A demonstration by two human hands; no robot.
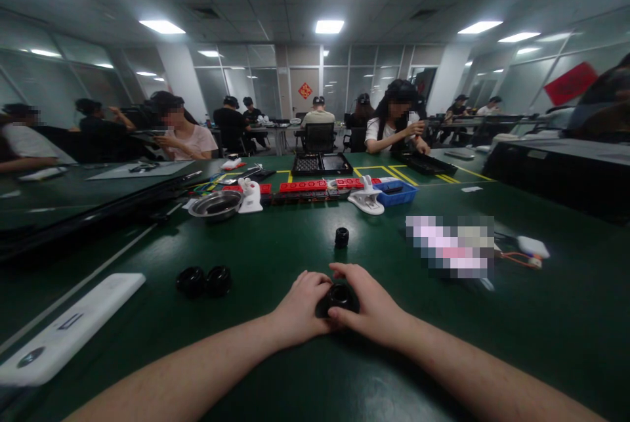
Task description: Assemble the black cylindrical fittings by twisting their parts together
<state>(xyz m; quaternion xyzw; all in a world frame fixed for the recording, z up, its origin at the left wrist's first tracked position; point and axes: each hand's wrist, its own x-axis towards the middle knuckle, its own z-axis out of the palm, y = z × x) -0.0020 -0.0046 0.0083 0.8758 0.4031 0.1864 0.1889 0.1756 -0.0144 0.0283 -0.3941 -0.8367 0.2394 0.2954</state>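
Green and smooth, the broad desk (275, 245) carries, at far left, a long white plastic case (105, 307) lying flat. To its right, two glossy black ring-shaped pieces (218, 280) sit side by side, and beyond them stands a shallow round steel bowl (207, 214). Near the middle, the left hand (301, 302) has its fingers curled against the left side of a black round piece with an open centre (340, 295), low at the desk's near side. Farther off, a small black cylindrical piece (341, 237) stands alone. The right hand (371, 297) grips the same round piece from the right, thumb near and forefinger far. Handling of this one appears unfinished; the other three lie untouched, and whether they are done or waiting cannot be told. Beyond, right, sits a blue plastic tray (398, 197).
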